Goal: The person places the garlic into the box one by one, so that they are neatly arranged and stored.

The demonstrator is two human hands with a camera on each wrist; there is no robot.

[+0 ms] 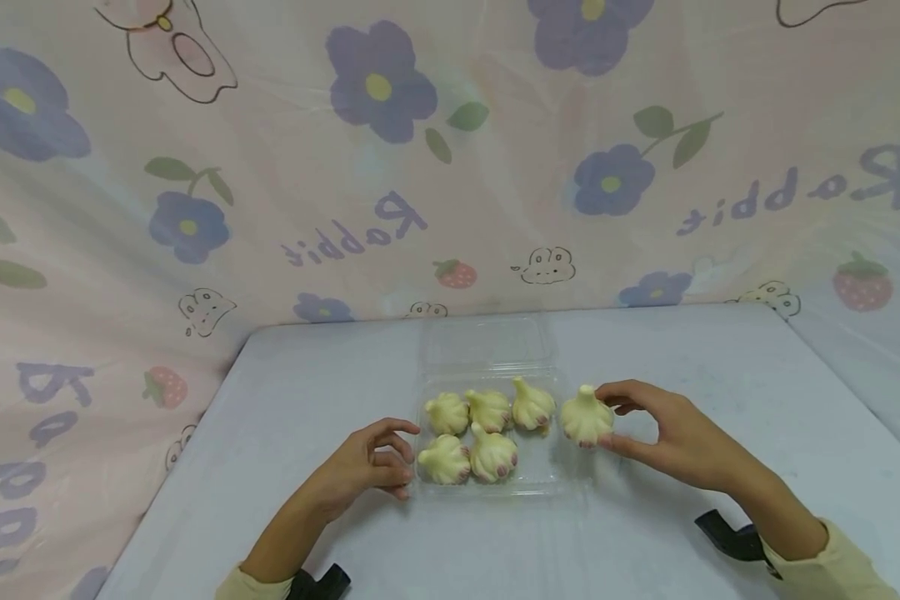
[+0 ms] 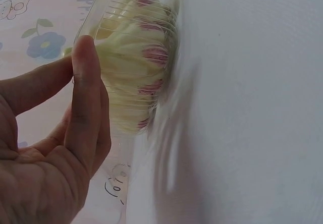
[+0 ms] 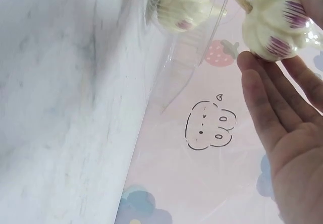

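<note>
My right hand [image 1: 671, 433] grips a garlic bulb [image 1: 587, 418] between thumb and fingertips, just above the right edge of a clear plastic box [image 1: 538, 471]. Cream with purple streaks, the held bulb [image 3: 275, 24] shows a piece of twine beside it in the right wrist view. Inside the box sit several more garlic bulbs [image 1: 493, 457], with bare space at its front right. At the box's left edge, my left hand [image 1: 362, 468] pinches the rim with thumb and finger; the left wrist view shows bulbs [image 2: 133, 57] through the ribbed wall.
The box's clear lid [image 1: 487, 343] lies folded back toward the rear of the white table [image 1: 330, 358]. Behind and to the left hangs a printed cloth [image 1: 510, 167]. Black wrist mounts [image 1: 729, 535] stick out near both sleeves.
</note>
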